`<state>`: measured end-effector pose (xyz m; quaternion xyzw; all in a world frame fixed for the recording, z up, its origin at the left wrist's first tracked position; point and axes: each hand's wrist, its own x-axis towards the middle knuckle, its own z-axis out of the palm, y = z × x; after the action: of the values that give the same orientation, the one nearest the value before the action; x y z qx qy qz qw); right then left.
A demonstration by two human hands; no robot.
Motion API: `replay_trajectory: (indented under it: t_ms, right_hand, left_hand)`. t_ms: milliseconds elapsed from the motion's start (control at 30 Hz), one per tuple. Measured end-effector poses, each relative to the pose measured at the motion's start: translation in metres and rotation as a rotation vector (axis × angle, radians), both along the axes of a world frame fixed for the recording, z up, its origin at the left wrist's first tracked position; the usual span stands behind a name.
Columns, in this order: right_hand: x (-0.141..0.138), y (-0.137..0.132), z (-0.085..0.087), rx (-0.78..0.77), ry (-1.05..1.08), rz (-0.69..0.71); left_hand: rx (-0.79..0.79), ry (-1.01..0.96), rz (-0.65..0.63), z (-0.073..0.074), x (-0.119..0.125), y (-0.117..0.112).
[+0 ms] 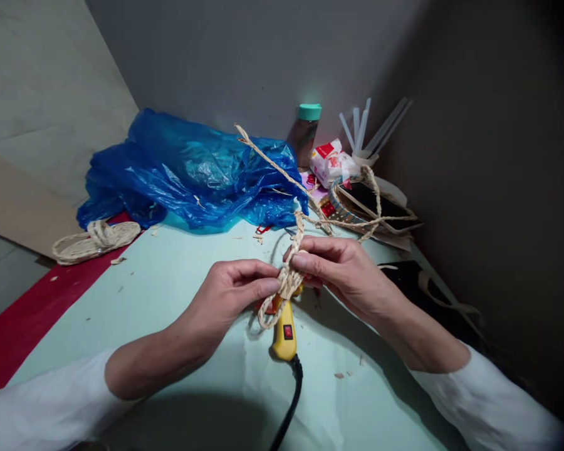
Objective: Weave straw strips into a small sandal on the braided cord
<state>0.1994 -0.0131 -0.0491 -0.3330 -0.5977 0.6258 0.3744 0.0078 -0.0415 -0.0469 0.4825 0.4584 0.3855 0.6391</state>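
Between my two hands is a pale braided straw cord (290, 282), gathered into a small woven piece with a loop hanging at its lower left. My left hand (244, 285) pinches its left side between thumb and fingers. On the other side, my right hand (331, 263) grips the upper part, thumb on top. From there the cord's tail runs up and away to the back right. Beneath the braid lies a yellow glue gun (286, 332) with a red switch and a black cable (291, 401); its front is partly hidden by the braid and my hands.
A blue plastic bag (192, 169) is heaped at the back. Coiled braid (98, 241) lies left on a red strip. Behind right stand a teal-lidded jar (308, 128), a tissue pack (331, 161), white glue sticks (361, 128) and a dark tablet-like object (378, 200). Straw scraps dot the table.
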Motion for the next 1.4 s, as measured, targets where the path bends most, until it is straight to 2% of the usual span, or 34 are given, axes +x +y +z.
replay_trajectory:
  t_ms: [200, 467, 567, 733, 933, 1067, 1233, 1400]
  right_hand:
    - [-0.001, -0.001, 0.0, 0.023, -0.002, -0.001]
    - [-0.003, -0.003, 0.004, 0.168, -0.108, -0.055]
    - [-0.005, -0.003, 0.004, 0.198, -0.114, -0.075]
    - [-0.01, -0.004, 0.001, 0.163, -0.08, -0.163]
    - [-0.014, -0.006, -0.004, 0.037, 0.068, -0.18]
    - [-0.012, -0.007, -0.003, -0.028, 0.189, -0.191]
    - [-0.015, -0.011, 0.002, 0.029, -0.047, -0.212]
    - [-0.027, -0.025, 0.005, 0.119, -0.257, -0.157]
  left_hand:
    - [-0.063, -0.035, 0.02, -0.003, -0.002, -0.001]
    - [0.084, 0.176, 0.069, 0.005, 0.003, -0.001]
    - [0.11, 0.229, 0.049, 0.004, 0.002, 0.0]
    - [0.186, 0.295, -0.014, 0.002, 0.0, 0.002]
    - [0.219, 0.358, -0.089, 0.01, 0.0, 0.0]
    - [0.208, 0.251, -0.014, 0.013, -0.004, 0.001]
    - [0.156, -0.042, 0.114, 0.007, -0.007, 0.004]
    - [0.207, -0.1, 0.181, 0.006, -0.005, 0.003]
